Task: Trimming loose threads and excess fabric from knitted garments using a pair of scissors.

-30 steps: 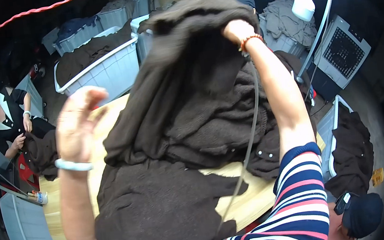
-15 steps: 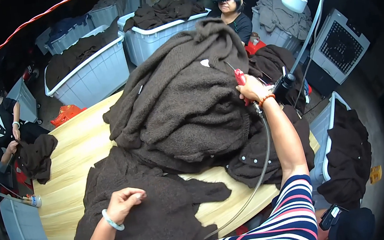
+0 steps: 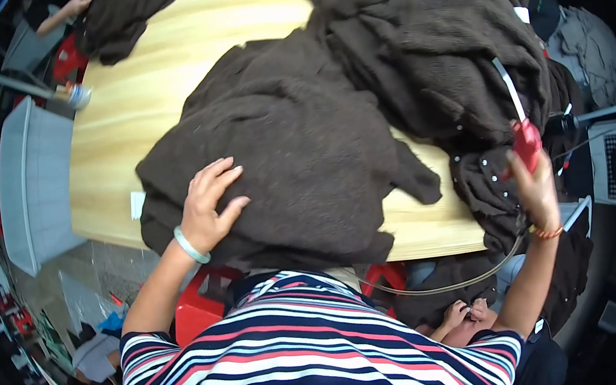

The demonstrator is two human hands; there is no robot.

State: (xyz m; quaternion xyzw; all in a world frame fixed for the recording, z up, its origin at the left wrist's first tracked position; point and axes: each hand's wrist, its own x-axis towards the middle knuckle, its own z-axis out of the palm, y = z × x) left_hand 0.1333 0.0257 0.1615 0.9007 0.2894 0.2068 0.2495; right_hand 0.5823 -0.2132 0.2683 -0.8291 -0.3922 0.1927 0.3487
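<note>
A dark brown knit garment [image 3: 280, 150] is spread over the front of the table, wrinkled across its middle. My left hand [image 3: 211, 204] lies on its left side with the fingers apart, holding nothing. In my right hand [image 3: 539, 199] is a red air blow gun [image 3: 527, 144] with a long silver nozzle pointing up and away from me. A thin hose [image 3: 473, 281] runs from it, curving back towards my body. Beyond the gun rises a heap of brown knitwear [image 3: 419, 32], and small pale buttons show on the garment below it.
The pale wooden table [image 3: 116, 131] has a grey bin [image 3: 38, 187] at its left. A co-worker's hand [image 3: 79, 3] is near a brown garment [image 3: 120, 23] at the far left. Another person's hands [image 3: 467, 313] are low on my right, under the hose. A red stool [image 3: 196, 314] stands near me.
My view has tilted down towards my body. The air blow gun has moved off the heap, nearer to me. My left hand's fingers have gone from curled to spread on the garment.
</note>
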